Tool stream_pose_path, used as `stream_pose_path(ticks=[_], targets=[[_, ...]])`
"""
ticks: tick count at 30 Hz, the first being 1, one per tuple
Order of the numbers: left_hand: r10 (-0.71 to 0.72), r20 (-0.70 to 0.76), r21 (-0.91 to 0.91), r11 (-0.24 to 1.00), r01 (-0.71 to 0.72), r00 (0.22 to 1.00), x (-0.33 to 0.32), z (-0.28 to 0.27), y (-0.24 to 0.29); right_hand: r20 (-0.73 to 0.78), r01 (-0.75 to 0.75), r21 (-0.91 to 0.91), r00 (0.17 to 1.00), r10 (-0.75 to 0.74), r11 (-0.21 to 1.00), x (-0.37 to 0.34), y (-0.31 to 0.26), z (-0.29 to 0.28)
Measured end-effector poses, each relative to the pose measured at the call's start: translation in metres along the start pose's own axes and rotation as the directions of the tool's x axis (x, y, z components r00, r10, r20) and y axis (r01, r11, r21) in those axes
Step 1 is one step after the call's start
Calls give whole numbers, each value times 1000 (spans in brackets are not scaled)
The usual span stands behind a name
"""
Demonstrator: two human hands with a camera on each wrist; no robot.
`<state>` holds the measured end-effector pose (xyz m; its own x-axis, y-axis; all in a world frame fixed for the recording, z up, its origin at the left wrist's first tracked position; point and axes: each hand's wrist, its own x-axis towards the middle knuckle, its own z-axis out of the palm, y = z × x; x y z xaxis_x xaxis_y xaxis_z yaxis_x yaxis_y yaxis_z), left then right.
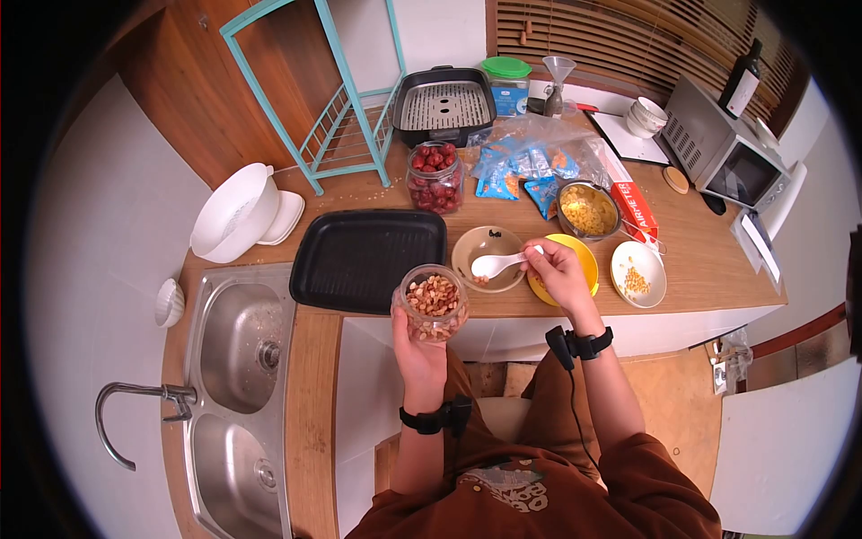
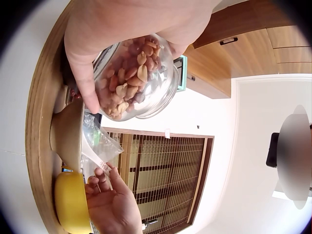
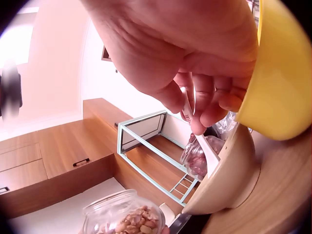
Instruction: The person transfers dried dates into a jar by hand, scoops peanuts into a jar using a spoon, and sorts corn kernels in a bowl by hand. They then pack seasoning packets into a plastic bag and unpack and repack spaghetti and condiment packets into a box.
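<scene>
My left hand (image 1: 420,352) grips a clear jar of peanuts (image 1: 433,304), its open mouth tilted up, in front of the counter edge. Between thumb and fingers, my right hand (image 1: 564,277) pinches the handle of a white spoon (image 1: 496,265). The spoon's bowl is down inside a beige bowl (image 1: 469,244), where a few peanuts lie near it. Dark marks show on that bowl's far inner wall. Just under the right hand stands a yellow bowl (image 1: 585,260). In the right wrist view the spoon (image 3: 208,155) slants over the beige bowl's rim (image 3: 239,165).
A black grill pan (image 1: 368,260) lies left of the beige bowl. Behind are a jar of red fruit (image 1: 435,178), blue packets (image 1: 498,180) and a metal pot of yellow food (image 1: 588,211). A white bowl (image 1: 639,274) stands right; the double sink (image 1: 242,341) is left.
</scene>
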<state>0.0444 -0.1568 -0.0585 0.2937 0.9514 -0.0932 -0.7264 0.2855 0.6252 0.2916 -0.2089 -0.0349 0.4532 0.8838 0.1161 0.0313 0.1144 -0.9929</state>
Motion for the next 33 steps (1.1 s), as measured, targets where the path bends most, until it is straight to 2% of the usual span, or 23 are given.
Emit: stream_pose_path(ticks=[8,11,15,24,27,29,30,33], targets=[[-8,-4,9,1000,8,1000,0,-2,0,-28,-181,98,982,185,979,0,-10,3],[-1,-32,16,1000,1,999,-1,0,1,-28,-194,136,980,199,972,2,-10,3],[-6,7,13,1000,6,1000,-1,0,1,-62,-184,204,978,200,962,2,-15,0],[-34,60,19,999,33,998,-5,8,-7,-20,0,298,1000,6,955,-17,-72,9],[-47,66,16,999,46,997,-6,11,-11,62,63,246,995,-81,967,-28,-86,21],[-59,62,14,998,58,996,-7,12,-12,209,126,85,968,-141,988,-35,-93,27],[-56,75,18,998,55,996,-6,11,-13,238,129,76,961,-143,989,-37,-93,27],[-51,83,21,999,50,995,-6,9,-14,210,155,87,963,-170,984,-37,-97,25]])
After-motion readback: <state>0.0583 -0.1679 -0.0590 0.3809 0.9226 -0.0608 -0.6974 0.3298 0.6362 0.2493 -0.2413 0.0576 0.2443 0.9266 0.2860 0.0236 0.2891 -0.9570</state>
